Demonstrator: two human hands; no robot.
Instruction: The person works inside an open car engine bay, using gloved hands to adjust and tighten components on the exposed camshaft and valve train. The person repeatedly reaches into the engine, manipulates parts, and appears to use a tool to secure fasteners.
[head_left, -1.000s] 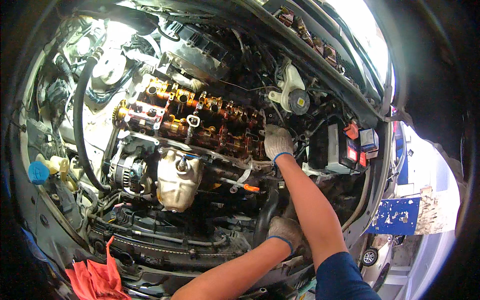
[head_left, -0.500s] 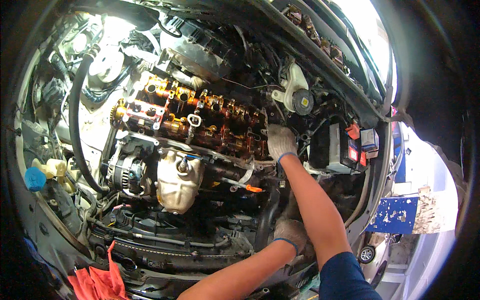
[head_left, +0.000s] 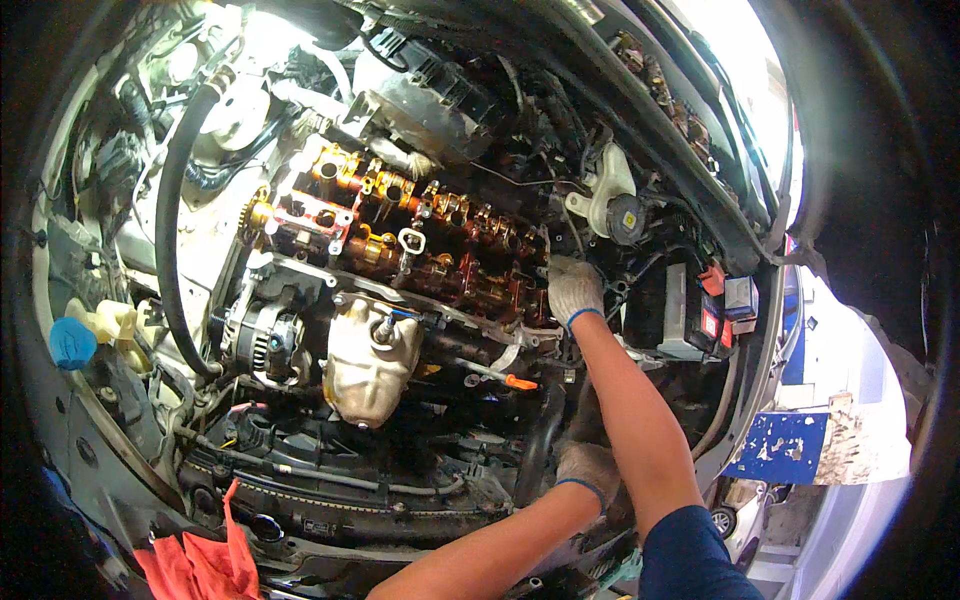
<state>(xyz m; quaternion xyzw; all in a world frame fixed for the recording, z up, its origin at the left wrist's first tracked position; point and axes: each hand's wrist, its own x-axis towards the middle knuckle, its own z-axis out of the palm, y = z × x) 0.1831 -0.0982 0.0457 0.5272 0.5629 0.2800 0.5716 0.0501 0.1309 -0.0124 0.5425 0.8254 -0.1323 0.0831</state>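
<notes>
My right hand (head_left: 575, 288), in a pale knit glove with a blue cuff, touches the right end of the exposed cylinder head (head_left: 420, 230), where oily camshafts and caps show. Its fingertips are hidden. My left hand (head_left: 585, 465), also gloved, is lower, beside a black hose (head_left: 535, 450), with its fingers hidden under the glove's back and in shadow. A metal heat shield (head_left: 370, 355), an alternator (head_left: 265, 340) and an orange dipstick handle (head_left: 520, 382) lie left of my arms.
A battery (head_left: 685, 310) and white fluid reservoir (head_left: 610, 185) are at the right, a blue-capped filler (head_left: 72, 343) at the left. A red cloth (head_left: 195, 565) lies on the front edge. The raised bonnet (head_left: 860, 150) borders the right; a car wheel (head_left: 723, 520) shows beyond.
The whole engine bay has shifted slightly right and down in the picture. Both gloved hands stay in about the same places on the engine, with little visible movement.
</notes>
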